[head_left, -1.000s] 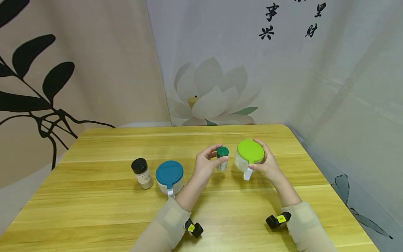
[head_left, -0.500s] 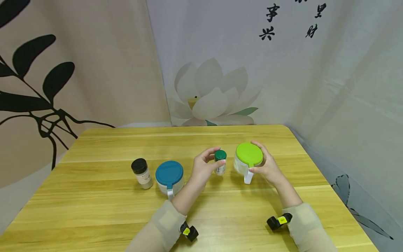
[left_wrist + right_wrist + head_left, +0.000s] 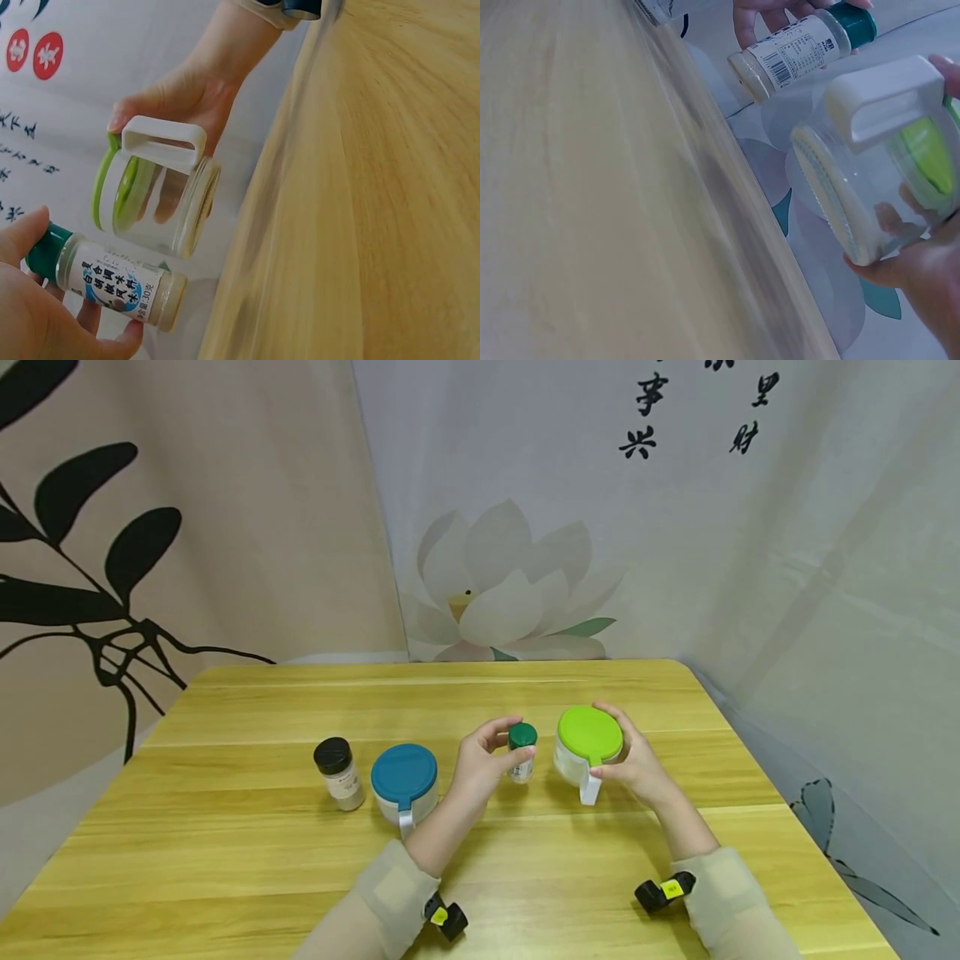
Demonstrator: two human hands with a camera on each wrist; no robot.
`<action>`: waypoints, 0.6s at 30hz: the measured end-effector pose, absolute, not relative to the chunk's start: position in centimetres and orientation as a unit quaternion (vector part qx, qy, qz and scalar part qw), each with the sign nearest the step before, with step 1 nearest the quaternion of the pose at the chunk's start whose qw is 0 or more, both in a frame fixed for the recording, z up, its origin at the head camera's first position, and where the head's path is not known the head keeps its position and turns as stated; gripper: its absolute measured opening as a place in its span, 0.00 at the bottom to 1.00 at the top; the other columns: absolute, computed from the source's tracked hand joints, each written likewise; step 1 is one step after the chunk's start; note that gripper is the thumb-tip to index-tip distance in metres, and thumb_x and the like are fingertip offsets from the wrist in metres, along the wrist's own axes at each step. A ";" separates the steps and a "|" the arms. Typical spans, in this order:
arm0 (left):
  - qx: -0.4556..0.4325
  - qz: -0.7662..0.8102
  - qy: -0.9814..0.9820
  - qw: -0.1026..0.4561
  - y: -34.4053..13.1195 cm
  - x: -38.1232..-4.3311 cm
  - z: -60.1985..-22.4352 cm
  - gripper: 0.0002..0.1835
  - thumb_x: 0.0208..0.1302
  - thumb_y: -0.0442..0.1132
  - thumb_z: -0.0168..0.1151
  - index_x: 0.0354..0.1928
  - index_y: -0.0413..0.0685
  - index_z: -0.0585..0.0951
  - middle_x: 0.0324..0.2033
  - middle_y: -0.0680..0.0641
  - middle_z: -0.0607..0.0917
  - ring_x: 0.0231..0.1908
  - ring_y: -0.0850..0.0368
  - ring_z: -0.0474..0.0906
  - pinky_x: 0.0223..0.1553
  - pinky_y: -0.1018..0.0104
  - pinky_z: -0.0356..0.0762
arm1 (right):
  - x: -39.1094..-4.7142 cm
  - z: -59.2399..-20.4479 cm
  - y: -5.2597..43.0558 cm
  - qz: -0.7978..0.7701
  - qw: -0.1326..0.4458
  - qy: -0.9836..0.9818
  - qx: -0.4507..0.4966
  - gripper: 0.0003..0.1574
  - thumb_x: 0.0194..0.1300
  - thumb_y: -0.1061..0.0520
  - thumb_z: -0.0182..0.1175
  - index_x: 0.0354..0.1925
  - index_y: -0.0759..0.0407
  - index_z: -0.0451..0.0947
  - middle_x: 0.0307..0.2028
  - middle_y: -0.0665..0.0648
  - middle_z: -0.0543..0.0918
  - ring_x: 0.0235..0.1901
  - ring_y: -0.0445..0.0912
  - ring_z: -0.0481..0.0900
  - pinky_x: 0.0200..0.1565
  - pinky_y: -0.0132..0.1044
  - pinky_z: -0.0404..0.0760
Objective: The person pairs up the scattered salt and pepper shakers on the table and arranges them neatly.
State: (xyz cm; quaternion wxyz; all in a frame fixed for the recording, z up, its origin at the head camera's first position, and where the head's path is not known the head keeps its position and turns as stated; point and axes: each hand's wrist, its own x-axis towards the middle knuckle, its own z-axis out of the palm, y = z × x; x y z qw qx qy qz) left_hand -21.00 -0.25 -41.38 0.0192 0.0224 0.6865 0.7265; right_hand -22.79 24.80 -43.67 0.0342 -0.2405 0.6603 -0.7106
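Note:
In the head view my left hand [image 3: 480,766] grips a small seasoning bottle [image 3: 521,770] with a dark green cap, thumb and fingers on opposite sides. The left wrist view shows the bottle's white printed label [image 3: 116,279] and pale contents. Right of it, my right hand [image 3: 639,768] grips a clear jar [image 3: 572,762] with a lime green lid and a white handle, fingers round its side. Pale contents cover the jar's base [image 3: 832,191] in the right wrist view. Bottle and jar are upright, side by side with a gap, and appear raised off the table.
A black-capped seasoning bottle [image 3: 341,781] stands on the wooden table [image 3: 247,860] at the left. Beside it is a jar with a blue lid [image 3: 403,772], its handle partly behind my left forearm. A printed cloth [image 3: 510,460] hangs behind the table's far edge.
Both hands have drawn the green-capped bottle and the lime-lidded jar a little towards me and slightly left. The black-capped bottle and blue-lidded jar have stayed put.

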 end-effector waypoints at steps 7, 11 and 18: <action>0.019 0.725 0.688 0.020 -0.3 -21.0 -41.6 0.23 0.53 0.34 0.73 0.54 0.49 0.81 0.45 0.51 0.82 0.49 0.52 0.72 0.50 0.52 0.69 | -22.8 -44.0 24.7 -0.708 0.035 0.660 -0.250 0.59 0.43 0.76 0.63 0.71 0.67 0.48 0.54 0.60 0.72 0.49 0.48 0.76 0.48 0.38 0.78; 0.017 0.727 0.686 0.016 -0.3 -20.9 -41.7 0.23 0.52 0.36 0.74 0.52 0.51 0.82 0.44 0.52 0.82 0.49 0.52 0.72 0.51 0.52 0.68 | -22.8 -44.1 24.7 -0.703 0.033 0.663 -0.255 0.59 0.42 0.76 0.64 0.70 0.67 0.49 0.53 0.59 0.72 0.49 0.48 0.76 0.49 0.38 0.77; 0.015 0.722 0.691 0.009 -0.2 -21.0 -42.1 0.22 0.51 0.37 0.75 0.51 0.52 0.83 0.43 0.52 0.82 0.48 0.52 0.72 0.53 0.50 0.67 | -22.7 -44.3 24.7 -0.696 0.035 0.671 -0.255 0.60 0.41 0.74 0.66 0.71 0.67 0.49 0.54 0.59 0.72 0.49 0.49 0.76 0.50 0.38 0.76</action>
